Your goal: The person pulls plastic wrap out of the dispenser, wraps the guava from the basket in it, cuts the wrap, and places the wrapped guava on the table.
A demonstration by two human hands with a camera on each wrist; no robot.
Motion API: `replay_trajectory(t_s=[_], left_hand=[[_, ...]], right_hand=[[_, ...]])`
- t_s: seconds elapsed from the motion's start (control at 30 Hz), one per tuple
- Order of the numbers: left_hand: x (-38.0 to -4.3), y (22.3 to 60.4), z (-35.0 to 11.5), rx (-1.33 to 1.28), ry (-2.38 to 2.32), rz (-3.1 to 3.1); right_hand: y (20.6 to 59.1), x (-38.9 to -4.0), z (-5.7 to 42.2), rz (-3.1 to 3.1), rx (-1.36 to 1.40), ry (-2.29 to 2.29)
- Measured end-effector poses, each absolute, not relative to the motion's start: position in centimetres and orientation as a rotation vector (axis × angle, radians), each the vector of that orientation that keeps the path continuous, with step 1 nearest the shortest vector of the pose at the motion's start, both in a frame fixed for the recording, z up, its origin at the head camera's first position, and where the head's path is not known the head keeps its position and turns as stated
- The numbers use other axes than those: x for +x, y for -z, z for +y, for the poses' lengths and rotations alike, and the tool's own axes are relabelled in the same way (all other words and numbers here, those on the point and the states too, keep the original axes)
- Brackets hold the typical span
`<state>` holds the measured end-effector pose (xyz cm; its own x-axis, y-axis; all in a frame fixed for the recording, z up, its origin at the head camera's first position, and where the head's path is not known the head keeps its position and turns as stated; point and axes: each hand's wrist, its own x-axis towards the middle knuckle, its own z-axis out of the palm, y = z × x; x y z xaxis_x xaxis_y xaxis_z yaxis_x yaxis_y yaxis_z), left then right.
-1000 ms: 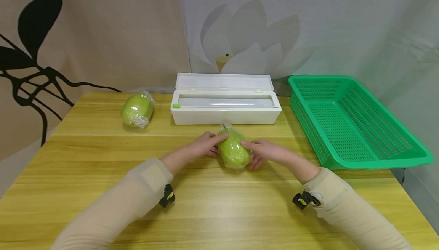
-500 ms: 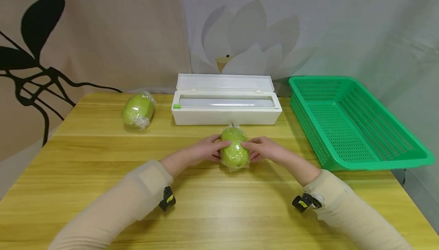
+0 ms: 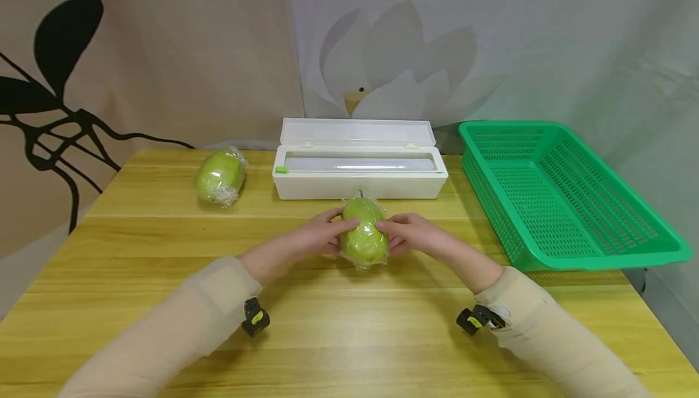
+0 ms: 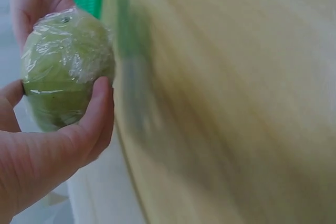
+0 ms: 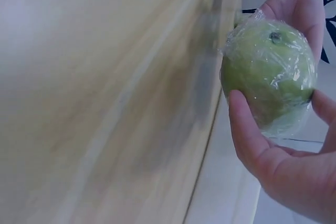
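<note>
A green pear wrapped in clear cling film is held between both hands in front of the white box, its stem pointing away. My left hand grips its left side, thumb on top and fingers round the flank. From the other side my right hand holds it the same way. In the left wrist view, film lies bunched and wrinkled over the pear. The right wrist view shows the dark blossom end of the pear, with loose film standing out at its edge.
Another film-wrapped pear lies at the back left of the wooden table. Behind the hands stands a white cling film dispenser, lid raised and roll showing. A green plastic basket is at the right, overhanging the table's edge.
Both hands have turned the pear so its stem points more directly away, closed in on its sides, and shifted it slightly left. The other pear, dispenser and basket stay put.
</note>
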<state>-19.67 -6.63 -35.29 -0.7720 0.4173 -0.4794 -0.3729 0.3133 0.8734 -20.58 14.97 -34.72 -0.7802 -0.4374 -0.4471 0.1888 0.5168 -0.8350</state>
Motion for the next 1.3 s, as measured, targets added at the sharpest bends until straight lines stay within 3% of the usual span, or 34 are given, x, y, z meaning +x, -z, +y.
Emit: replay_trajectory(t_s=[0.7,1.0,1.3], left_hand=[[-20.2,29.6,-17.1,-0.002,-1.42,2.087],[-20.9,29.0,-22.4,0.045,-1.389,2.129],[-20.8,29.3,-24.5,-0.016,-1.36,2.151]], right_hand=[[31.4,-22.8,5.3,1.97,-0.307,1.448],[31.3,-23.1,-0.9,1.932,-0.193,1.525],[32.1,-23.1,-4.1,1.945,-0.179,1.515]])
